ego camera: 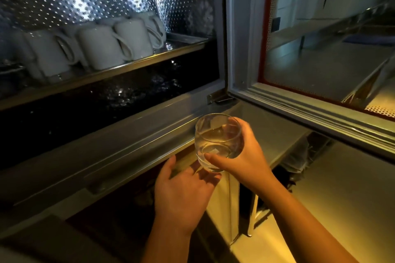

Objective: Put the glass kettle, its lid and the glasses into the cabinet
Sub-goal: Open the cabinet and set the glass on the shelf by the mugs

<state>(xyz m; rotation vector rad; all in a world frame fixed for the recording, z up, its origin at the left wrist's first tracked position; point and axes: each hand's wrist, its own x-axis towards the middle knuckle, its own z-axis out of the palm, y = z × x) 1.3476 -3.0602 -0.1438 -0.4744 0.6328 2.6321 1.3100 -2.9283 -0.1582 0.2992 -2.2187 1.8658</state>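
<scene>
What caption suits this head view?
Right hand holds a round clear glass before the open metal cabinet, left hand below.

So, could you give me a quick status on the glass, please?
Right hand grips glass in front of cabinet. Left hand open, just under it. Door open; mugs on upper shelf, lower space dark.

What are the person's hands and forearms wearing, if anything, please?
Nothing visible: the left hand and right hand are bare, without gloves, rings or a watch; the left forearm and right forearm show no sleeve up to the frame's edge.
</scene>
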